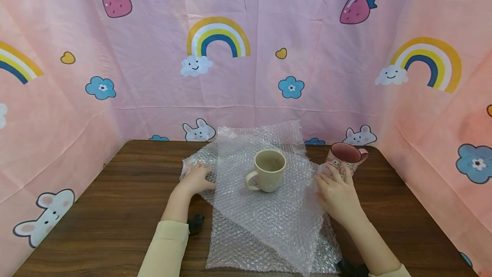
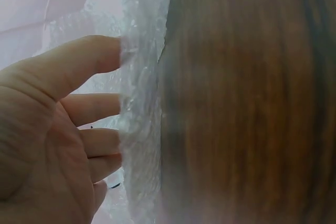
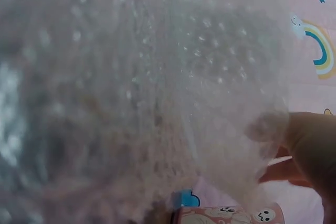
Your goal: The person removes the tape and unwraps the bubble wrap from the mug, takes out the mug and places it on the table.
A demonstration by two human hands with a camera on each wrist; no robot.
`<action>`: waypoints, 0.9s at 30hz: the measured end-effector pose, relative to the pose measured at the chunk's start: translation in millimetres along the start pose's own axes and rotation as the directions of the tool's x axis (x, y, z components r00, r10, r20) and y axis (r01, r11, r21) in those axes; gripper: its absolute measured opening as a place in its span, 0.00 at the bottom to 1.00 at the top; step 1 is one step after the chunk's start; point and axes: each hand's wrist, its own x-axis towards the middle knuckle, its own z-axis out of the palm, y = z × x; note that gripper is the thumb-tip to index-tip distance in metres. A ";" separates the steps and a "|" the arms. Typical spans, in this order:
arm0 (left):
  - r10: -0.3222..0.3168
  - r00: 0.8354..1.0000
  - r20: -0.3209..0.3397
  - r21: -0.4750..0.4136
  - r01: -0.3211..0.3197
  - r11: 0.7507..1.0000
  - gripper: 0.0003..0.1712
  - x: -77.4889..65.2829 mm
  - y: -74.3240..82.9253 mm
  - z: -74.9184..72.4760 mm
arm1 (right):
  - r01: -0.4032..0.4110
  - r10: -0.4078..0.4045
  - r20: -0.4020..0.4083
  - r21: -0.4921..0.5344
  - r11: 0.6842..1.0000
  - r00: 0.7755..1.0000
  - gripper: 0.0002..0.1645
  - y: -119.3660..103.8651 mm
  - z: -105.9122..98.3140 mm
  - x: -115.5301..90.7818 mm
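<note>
A cream mug stands upright on layered sheets of clear bubble wrap, its handle pointing left. At the wrap's left corner is my left hand, fingers spread and touching the sheet; in the left wrist view, the wrap's edge covers its fingertips. My right hand pinches the right corner of the upper sheet, slightly raised. Through the translucent wrap, a fingertip shows in the right wrist view. Just beyond that hand stands a pink patterned mug, partly hidden by the fingers.
The sheets lie crosswise on a dark wooden table. Behind and at both sides hangs a pink printed cloth. Black wrist straps sit by the forearms.
</note>
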 end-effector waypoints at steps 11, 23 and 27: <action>-0.002 0.999 0.038 -0.052 0.004 0.999 0.43 -4.1 0.8 -0.4 | -0.184 0.156 0.343 0.049 0.982 0.926 0.45 -6.5 0.1 -1.3; -0.053 0.993 0.107 -0.015 0.055 0.998 0.55 -7.7 3.5 -0.1 | -0.276 0.083 0.556 0.273 0.922 0.827 0.62 -11.4 7.7 -10.6; -0.062 0.989 0.135 0.000 0.062 0.998 0.59 -8.4 4.0 1.3 | -0.311 0.069 0.595 0.314 0.897 0.801 0.64 -12.0 8.3 -11.9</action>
